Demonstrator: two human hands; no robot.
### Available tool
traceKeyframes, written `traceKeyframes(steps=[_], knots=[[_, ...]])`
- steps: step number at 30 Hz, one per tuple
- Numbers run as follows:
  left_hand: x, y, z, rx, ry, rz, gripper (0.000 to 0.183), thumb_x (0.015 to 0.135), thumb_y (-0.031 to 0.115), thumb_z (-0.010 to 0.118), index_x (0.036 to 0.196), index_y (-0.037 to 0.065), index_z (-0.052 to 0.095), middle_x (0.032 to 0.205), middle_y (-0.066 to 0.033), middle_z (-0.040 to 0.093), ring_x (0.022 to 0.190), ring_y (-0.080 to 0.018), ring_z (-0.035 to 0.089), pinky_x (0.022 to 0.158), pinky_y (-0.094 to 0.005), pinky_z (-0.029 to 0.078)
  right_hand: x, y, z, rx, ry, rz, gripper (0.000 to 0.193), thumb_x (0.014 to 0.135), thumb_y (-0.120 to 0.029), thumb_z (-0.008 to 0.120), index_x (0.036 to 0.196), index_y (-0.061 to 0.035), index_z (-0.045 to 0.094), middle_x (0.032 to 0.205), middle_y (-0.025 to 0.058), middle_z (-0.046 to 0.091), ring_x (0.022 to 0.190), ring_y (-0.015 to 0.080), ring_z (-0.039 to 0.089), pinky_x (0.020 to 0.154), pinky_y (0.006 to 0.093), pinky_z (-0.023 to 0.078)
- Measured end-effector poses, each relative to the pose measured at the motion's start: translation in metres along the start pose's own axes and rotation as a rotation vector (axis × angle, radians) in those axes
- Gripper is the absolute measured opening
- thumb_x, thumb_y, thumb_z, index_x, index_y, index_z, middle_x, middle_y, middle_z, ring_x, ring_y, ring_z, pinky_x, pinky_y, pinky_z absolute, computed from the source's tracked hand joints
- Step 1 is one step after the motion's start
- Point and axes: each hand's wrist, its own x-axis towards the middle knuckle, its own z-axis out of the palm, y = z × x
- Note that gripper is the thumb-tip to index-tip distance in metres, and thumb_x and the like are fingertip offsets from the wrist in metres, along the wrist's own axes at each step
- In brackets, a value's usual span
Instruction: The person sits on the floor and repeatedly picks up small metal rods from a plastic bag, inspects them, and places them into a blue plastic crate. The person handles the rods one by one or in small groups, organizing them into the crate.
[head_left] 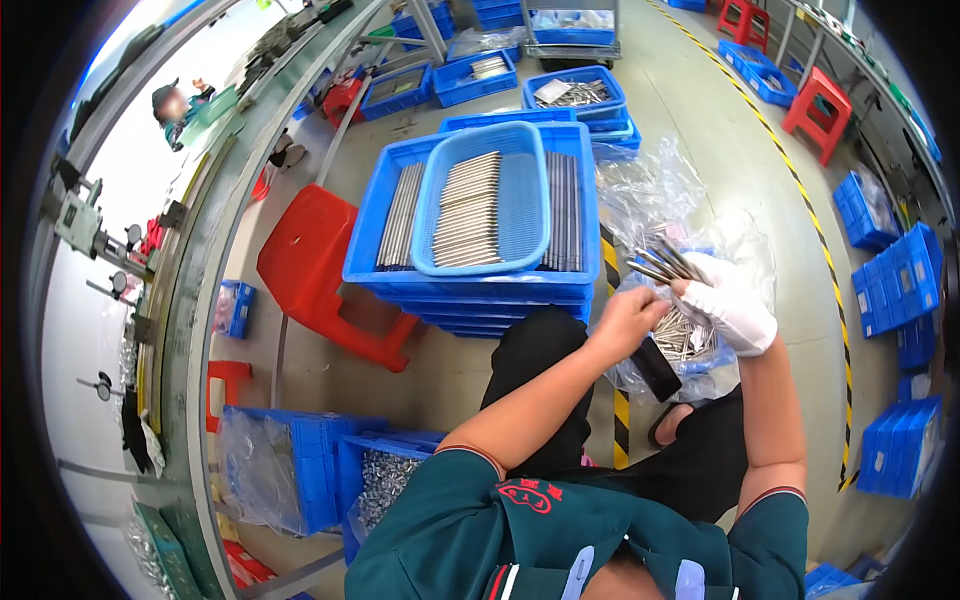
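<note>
My right hand (pixel 732 308), in a white glove with bare fingertips, is closed around a fanned bundle of thin metal rods (pixel 662 262). Close beside it, my bare left hand (pixel 630 320) has its fingers drawn together; whatever they may pinch is too small to tell. Below both hands lies a heap of loose metal rods (pixel 690 338) in clear plastic, partly hidden by the right hand. Left of my hands, a light blue mesh basket (pixel 539 200) holds a neat row of rods. It rests on a blue crate (pixel 365 232) with more rods along both sides.
A red stool (pixel 310 250) stands left of the stacked crates. Crumpled clear plastic (pixel 655 185) lies beyond my hands. A dark box-shaped thing (pixel 656 370) sits by my knee. Small metal parts (pixel 385 480) fill a blue bin at lower left. Blue crates (pixel 897 280) line the right.
</note>
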Motion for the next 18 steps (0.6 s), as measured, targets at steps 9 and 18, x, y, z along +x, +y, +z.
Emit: traceKeyframes(steps=[9, 18], knots=[[-0.002, 0.001, 0.004, -0.117, -0.073, -0.043, 0.025, 0.087, 0.021, 0.059, 0.081, -0.003, 0.063, 0.063, -0.0063, 0.059, 0.059, -0.0118, 0.054, 0.057, -0.0299, 0.043, 0.148, -0.045, 0.076, -0.636, -0.189, -0.219, 0.021, 0.082, -0.021, 0.054, 0.088, -0.0013, 0.060, 0.072, 0.0135, 0.057, 0.068, 0.0251, 0.055, 0.065, 0.0344, 0.043], [-0.009, 0.011, -0.014, -0.138, -0.055, 0.035, 0.018, 0.083, 0.013, 0.058, 0.084, -0.004, 0.063, 0.062, -0.0133, 0.059, 0.059, -0.0177, 0.057, 0.058, -0.0343, 0.044, 0.281, -0.002, 0.147, -1.044, -0.096, -0.304, 0.024, 0.083, -0.018, 0.053, 0.097, -0.0008, 0.062, 0.095, 0.0224, 0.063, 0.094, 0.0366, 0.060, 0.084, 0.0411, 0.046]])
